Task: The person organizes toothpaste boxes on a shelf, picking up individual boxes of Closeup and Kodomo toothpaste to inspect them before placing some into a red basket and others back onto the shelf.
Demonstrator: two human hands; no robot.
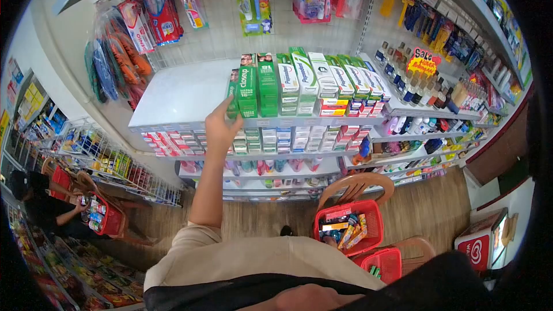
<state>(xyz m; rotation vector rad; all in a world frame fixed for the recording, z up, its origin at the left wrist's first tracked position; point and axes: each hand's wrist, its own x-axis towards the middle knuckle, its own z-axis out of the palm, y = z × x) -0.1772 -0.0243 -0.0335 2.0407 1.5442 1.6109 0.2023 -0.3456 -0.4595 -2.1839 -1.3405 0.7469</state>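
Beige sleeve [230, 253] first; my left hand [220, 129] reaches up to the green toothpaste box [233, 83] at the left end of the row, by the top shelf's [173, 95] front edge. The grip is open, fingertips on the carton. The boxes stand upright, faces out for reading. My right hand is out of sight. A red basket [348, 227] crowds the floor below, and another person [34, 201] crouches far left.

Bright even shop light, strong fisheye bending, black vignette corners, edges perhaps slightly soft, faint shelf glare
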